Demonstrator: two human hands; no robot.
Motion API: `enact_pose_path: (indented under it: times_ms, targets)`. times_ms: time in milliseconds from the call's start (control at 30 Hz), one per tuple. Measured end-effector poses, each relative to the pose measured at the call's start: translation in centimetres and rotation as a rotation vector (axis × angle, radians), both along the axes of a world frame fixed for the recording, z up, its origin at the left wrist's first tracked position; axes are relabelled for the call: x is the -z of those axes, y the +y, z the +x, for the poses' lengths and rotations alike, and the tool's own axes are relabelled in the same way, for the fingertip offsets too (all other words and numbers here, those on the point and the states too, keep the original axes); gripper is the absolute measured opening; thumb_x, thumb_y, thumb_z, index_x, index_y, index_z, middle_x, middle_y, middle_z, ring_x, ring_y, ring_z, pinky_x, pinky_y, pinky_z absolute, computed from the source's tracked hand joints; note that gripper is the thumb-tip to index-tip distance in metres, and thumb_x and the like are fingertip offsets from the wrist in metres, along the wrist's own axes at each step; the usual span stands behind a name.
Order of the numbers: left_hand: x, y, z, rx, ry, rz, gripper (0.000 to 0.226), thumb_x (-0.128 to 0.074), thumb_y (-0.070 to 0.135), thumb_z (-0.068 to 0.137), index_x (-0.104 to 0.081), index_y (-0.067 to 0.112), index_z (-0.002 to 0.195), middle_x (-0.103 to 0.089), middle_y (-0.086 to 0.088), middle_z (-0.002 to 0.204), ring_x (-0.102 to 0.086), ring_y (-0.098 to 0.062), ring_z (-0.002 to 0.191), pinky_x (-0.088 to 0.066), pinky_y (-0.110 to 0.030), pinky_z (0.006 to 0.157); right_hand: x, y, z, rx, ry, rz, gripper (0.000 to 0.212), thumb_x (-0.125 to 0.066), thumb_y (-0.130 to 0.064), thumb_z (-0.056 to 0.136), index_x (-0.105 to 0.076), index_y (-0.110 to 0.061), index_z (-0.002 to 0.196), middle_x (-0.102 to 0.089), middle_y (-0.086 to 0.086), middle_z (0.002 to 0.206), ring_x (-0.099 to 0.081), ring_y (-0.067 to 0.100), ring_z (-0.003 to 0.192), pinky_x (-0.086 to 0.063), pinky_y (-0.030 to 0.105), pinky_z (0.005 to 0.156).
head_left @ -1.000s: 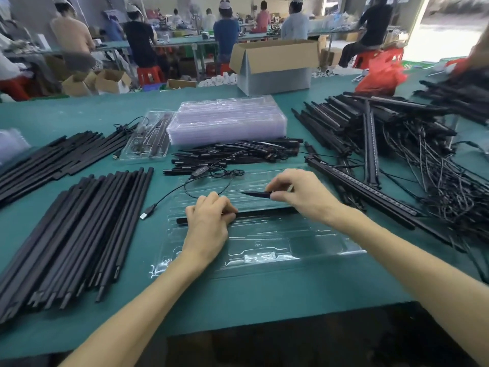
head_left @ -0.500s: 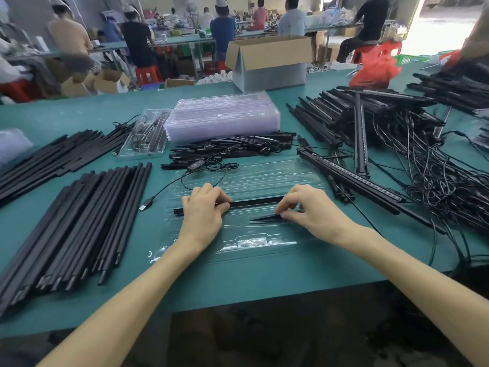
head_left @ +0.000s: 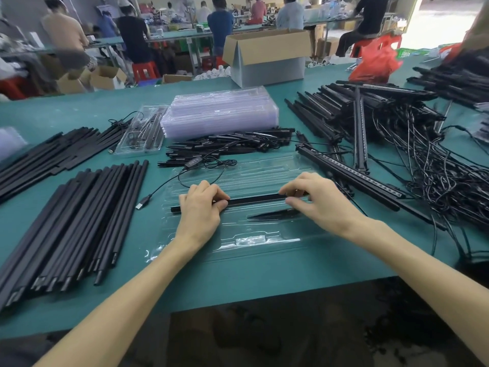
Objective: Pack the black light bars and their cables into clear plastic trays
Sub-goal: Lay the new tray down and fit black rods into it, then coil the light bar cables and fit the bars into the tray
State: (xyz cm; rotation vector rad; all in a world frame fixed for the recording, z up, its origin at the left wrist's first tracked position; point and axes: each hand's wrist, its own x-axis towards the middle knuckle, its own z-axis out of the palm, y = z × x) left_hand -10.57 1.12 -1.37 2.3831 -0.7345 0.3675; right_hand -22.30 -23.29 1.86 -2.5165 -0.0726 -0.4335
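Black light bar (head_left: 254,200) lies across the clear plastic tray (head_left: 264,243), in a long groove near the tray's middle, and both hands are on it. The left hand (head_left: 201,209) pinches the black light bar near its left end, with the fingers curled over the top and the thumb on the near side. The right hand (head_left: 321,205) pinches the right end in the same way, so the two hands are well apart.

Just on the near side of the bar, a short pointed black piece (head_left: 272,214) lies in the tray, close to the right thumb; we cannot tell if they touch. The tray rests on a green table (head_left: 264,276), directly in front of us.

At the tray's far left corner a cable (head_left: 165,185) with an inline controller (head_left: 192,163) curls, and its USB plug (head_left: 143,203) lies on the table just beside the tray. On the left we see a pile of plain black bars (head_left: 79,221). Behind the tray lies a heap of small black pieces (head_left: 230,145), then a stack of empty trays (head_left: 219,112), and beside the stack one packed tray (head_left: 140,133). On the right, many bars with tangled cables (head_left: 423,165) cover the table. A cardboard box (head_left: 267,56) and a red bag (head_left: 375,63) stand at the far edge.
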Motion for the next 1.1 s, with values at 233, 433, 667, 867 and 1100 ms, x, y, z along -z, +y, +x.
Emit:
enact_pose_path:
  times_ms: [233, 433, 667, 867, 1100]
  targets:
    - [0.2, 0.0, 0.0, -0.008, -0.016, 0.022, 0.010, -0.068, 0.015, 0.094, -0.067, 0.025, 0.094, -0.053, 0.012, 0.091, -0.046, -0.013, 0.095, -0.021, -0.031, 0.085, -1.3, -1.2, 0.7, 0.112, -0.100, -0.087, 0.022, -0.063, -0.018, 0.095, -0.066, -0.018, 0.118, -0.060, -0.006, 0.110, -0.052, 0.006, 0.103, -0.042, 0.022, 0.096]
    - [0.4, 0.0, 0.1, -0.016, -0.022, 0.026, 0.012, -0.069, 0.012, 0.092, -0.067, 0.024, 0.091, -0.051, 0.012, 0.088, -0.044, -0.013, 0.093, -0.020, -0.031, 0.081, -3.9, -8.9, 4.0, 0.712, 0.068, -0.172, 0.045, -0.057, -0.028, 0.099, -0.047, 0.004, 0.129, -0.043, 0.027, 0.133, -0.039, 0.042, 0.125, -0.037, 0.049, 0.102]
    - [0.3, -0.1, 0.1, -0.012, -0.011, 0.023, 0.014, -0.069, 0.011, 0.092, -0.065, 0.024, 0.090, -0.052, 0.012, 0.088, -0.044, -0.012, 0.093, -0.022, -0.031, 0.084, -0.5, -9.4, 3.4, 0.706, 0.147, -0.127, 0.056, -0.057, -0.046, 0.098, -0.049, 0.002, 0.126, -0.045, 0.025, 0.129, -0.042, 0.040, 0.121, -0.041, 0.050, 0.097]
    - [0.4, 0.0, 0.1, -0.019, -0.005, 0.022, 0.014, -0.069, 0.010, 0.091, -0.066, 0.023, 0.089, -0.051, 0.013, 0.087, -0.045, -0.013, 0.093, -0.021, -0.032, 0.083, -0.6, -8.6, 3.0, 0.663, 0.218, -0.271, 0.060, -0.057, -0.053, 0.095, -0.048, 0.002, 0.118, -0.044, 0.024, 0.125, -0.042, 0.040, 0.119, -0.043, 0.048, 0.093]
    - [0.2, -0.1, 0.0, -0.005, -0.012, -0.003, 0.015, -0.072, 0.009, 0.090, -0.067, 0.023, 0.087, -0.049, 0.016, 0.085, -0.043, -0.012, 0.090, -0.022, -0.032, 0.082, -1.7, -8.8, 2.2, 0.551, 0.181, -0.335, 0.035, -0.063, -0.036, 0.096, -0.065, -0.001, 0.099, -0.067, 0.018, 0.096, -0.055, 0.037, 0.103, -0.053, 0.042, 0.081]
